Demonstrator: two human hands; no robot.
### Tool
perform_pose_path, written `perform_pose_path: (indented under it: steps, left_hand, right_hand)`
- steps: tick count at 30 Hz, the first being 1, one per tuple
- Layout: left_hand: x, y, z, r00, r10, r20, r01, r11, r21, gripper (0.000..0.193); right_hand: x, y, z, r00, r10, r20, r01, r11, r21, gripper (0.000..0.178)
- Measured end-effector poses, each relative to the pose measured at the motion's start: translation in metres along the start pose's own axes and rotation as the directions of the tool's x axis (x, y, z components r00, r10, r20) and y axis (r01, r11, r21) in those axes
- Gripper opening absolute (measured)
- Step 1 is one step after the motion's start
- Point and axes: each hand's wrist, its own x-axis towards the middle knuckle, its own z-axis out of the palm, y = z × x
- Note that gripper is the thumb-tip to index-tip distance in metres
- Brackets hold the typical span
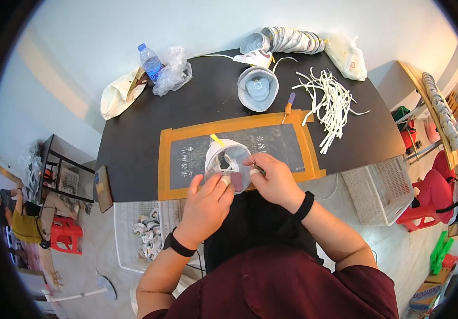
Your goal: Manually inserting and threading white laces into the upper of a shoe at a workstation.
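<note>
A white and grey piece that looks like a shoe upper (221, 149), with a yellow tag at its far end, stands over the taped panel in front of me. My left hand (207, 202) pinches its near left edge, a white wrap on one finger. At its right edge, my right hand (274, 181) is closed with the fingertips together, a white wrap on one finger. A small dark thing (259, 169), perhaps a thin tool, shows between those fingers; most of it is hidden. A dull red patch shows inside the upper's near end.
Orange tape (314, 149) frames the panel on the black table (128, 154). Farther back are a purple-and-orange-handled tool (289, 105), loose white laces (329, 103), another upper (258, 89), nested uppers (292, 41), a bottle (150, 63) and plastic bags. Crates (377, 189) stand below; people sit either side.
</note>
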Motion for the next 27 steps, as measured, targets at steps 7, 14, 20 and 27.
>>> perform_pose_path:
  steps: [7, 14, 20, 27]
  left_hand:
    - [0.004, -0.022, -0.021, 0.995, -0.067, -0.068, 0.039, 0.937, -0.347, 0.027]
    - [0.067, -0.041, -0.031, 0.983, 0.172, -0.059, -0.176, 0.981, -0.082, 0.017]
    - [0.072, -0.051, 0.01, 0.96, 0.205, 0.191, -0.201, 0.979, -0.04, 0.012]
    - [0.077, -0.06, 0.013, 0.942, 0.275, 0.19, -0.243, 0.954, -0.177, 0.01]
  right_hand:
    - [-0.021, -0.015, 0.031, 0.994, -0.079, 0.071, 0.098, 0.938, -0.334, 0.014]
    - [-0.025, -0.014, 0.04, 0.971, -0.226, 0.076, 0.234, 0.836, -0.497, 0.013]
    - [-0.033, -0.005, 0.046, 0.951, -0.306, 0.039, 0.279, 0.798, -0.534, 0.02]
    - [-0.033, -0.006, 0.043, 0.949, -0.311, 0.051, 0.289, 0.793, -0.536, 0.022]
